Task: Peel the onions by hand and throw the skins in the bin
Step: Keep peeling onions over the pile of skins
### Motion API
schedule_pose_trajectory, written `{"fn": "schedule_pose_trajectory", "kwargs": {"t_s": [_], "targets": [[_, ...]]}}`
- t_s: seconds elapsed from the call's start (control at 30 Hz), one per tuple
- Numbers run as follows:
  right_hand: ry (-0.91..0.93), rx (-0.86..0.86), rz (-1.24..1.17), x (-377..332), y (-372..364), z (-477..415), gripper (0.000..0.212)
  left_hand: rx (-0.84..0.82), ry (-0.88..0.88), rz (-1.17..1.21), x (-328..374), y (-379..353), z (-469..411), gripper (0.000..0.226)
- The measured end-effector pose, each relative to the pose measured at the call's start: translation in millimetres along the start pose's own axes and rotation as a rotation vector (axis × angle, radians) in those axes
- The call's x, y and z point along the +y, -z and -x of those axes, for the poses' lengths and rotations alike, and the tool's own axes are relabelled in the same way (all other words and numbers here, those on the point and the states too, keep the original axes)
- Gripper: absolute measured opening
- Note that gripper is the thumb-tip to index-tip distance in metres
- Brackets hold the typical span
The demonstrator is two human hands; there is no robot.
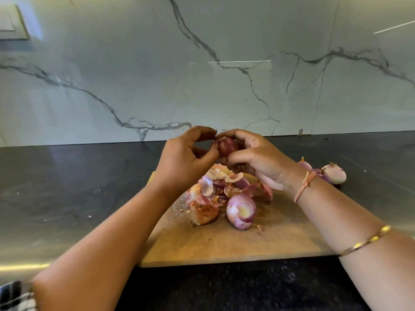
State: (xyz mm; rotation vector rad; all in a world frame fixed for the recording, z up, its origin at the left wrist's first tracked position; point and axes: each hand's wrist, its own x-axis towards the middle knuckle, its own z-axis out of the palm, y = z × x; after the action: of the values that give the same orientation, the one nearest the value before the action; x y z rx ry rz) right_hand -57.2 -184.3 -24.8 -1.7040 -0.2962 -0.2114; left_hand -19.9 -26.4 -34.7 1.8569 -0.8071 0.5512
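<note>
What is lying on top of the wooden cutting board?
On the cutting board lie a pile of onion skins and one peeled onion. The pile covers the board's far part; whatever is beneath it cannot be seen.

The single view comes from a wide-angle camera worn on the person's head, looking forward and a little downward. It squarely faces a white, grey-veined marble wall (157,75), which fills the upper half of the frame. A dark grey stone surface (67,187) crosses the middle band. Its back edge sits slightly higher toward the right of the frame, so the view is a little tilted.

The camera is close. Both bare forearms enter from the lower corners and reach to frame centre, where the left hand (186,151) and right hand (256,158) meet round a small red-skinned onion (226,145). Below them, a pale wooden chopping board (224,241) fills the lower middle.
</note>
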Motion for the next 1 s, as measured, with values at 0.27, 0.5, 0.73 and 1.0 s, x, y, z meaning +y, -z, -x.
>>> {"fn": "schedule_pose_trajectory", "kwargs": {"t_s": [0.27, 0.5, 0.73, 1.0], "targets": [[-0.026, -0.054, -0.19, 4.5, -0.2, -0.5, 0.035, 0.091, 0.023, 0.024, -3.5, -2.9, -0.9, 0.02], [-0.052, -0.058, -0.18, 7.2, 2.7, -3.4, 0.033, 0.138, 0.046, 0.007, -4.7, -3.3, -2.1, 0.009], [-0.053, -0.092, -0.2, 6.1, 5.9, -2.5, 0.032, 0.132, 0.047, -0.008, -3.2, -4.1, -1.4, 0.008], [-0.041, -0.062, -0.172, 6.0, 6.7, -2.8, 0.037, 0.182, 0.127, 0.004, -7.0, 4.2, -5.7, 0.007]]}}
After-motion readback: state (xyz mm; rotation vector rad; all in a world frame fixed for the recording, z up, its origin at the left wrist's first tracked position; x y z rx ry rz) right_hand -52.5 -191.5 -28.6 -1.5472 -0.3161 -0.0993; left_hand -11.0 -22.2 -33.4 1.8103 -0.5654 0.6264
